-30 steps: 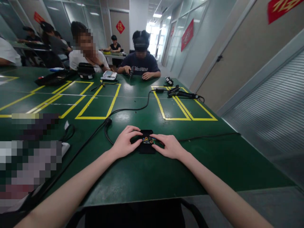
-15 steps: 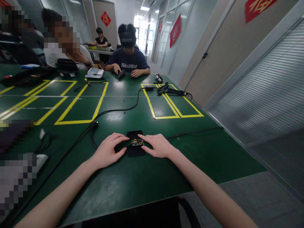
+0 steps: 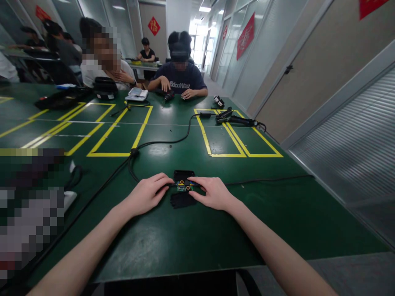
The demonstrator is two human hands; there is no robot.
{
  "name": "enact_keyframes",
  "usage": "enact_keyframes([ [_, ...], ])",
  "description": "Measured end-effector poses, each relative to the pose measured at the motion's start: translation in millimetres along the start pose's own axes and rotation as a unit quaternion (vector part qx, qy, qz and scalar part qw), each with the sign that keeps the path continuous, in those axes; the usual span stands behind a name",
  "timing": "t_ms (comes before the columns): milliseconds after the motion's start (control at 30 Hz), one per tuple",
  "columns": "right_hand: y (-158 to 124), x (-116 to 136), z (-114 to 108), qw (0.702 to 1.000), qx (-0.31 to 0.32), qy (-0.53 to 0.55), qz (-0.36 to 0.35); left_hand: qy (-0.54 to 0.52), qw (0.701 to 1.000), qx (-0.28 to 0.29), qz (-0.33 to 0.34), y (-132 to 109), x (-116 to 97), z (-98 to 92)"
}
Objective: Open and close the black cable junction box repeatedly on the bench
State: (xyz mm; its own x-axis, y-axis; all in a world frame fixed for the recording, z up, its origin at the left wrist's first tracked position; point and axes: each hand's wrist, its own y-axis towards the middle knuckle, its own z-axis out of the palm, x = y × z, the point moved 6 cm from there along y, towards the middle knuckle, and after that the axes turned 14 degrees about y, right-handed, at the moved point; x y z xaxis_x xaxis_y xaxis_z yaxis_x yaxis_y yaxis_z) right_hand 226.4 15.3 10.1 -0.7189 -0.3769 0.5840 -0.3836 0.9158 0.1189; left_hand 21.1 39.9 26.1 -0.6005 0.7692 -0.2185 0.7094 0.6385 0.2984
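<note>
A small green circuit board (image 3: 184, 186) with round copper-coloured parts lies between two black casing pieces, one behind it (image 3: 184, 173) and one in front (image 3: 183, 200). My left hand (image 3: 152, 193) is at the board's left end, thumb and fingertips closed on the black cable there. From the right, my right hand (image 3: 212, 192) has its index finger and thumb on either side of the board's right end, fingers apart around it. A black cable (image 3: 262, 180) runs off to the right from behind my right hand.
Yellow tape rectangles (image 3: 243, 155) mark the green table (image 3: 148, 242). Black cables cross the left side. A black device (image 3: 237, 120) lies at the back right. Across the table, a person in a dark shirt (image 3: 182, 78) is beside a drill (image 3: 168, 96).
The view has swung left, so the scene appears further right. My left thumb and fingers have drawn together at the cable. The front casing piece now sits slightly askew and further from the board.
</note>
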Motion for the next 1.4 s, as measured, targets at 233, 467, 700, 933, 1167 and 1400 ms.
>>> enact_keyframes([
  [233, 0.5, 1.7, 2.7, 0.999, -0.011, 0.003, -0.033, 0.052, 0.998, 0.023, -0.033, -2.4, 10.9, -9.2],
  [467, 1.9, -1.6, 4.3, 0.998, -0.011, 0.002, -0.059, 0.087, 0.992, 0.057, -0.067, -3.3, 21.5, -0.2],
  [700, 3.5, -5.3, 0.9, 0.994, -0.008, 0.035, -0.105, 0.064, 0.996, 0.025, -0.054, 6.9, 12.7, 3.2],
  [933, 5.2, -5.0, -4.6, 0.992, -0.007, 0.021, -0.121, 0.114, 0.99, 0.075, -0.045, 12.6, 9.2, 14.8],
  [1167, 6.8, -7.5, -3.4, 0.993, -0.006, 0.037, -0.111, 0.116, 0.988, 0.075, -0.065, 15.5, 9.4, 17.2],
  [1400, 8.8, -2.8, 2.4, 0.996, -0.038, -0.034, -0.075, 0.118, 0.99, 0.043, -0.064, 14.9, 11.3, 19.2],
])
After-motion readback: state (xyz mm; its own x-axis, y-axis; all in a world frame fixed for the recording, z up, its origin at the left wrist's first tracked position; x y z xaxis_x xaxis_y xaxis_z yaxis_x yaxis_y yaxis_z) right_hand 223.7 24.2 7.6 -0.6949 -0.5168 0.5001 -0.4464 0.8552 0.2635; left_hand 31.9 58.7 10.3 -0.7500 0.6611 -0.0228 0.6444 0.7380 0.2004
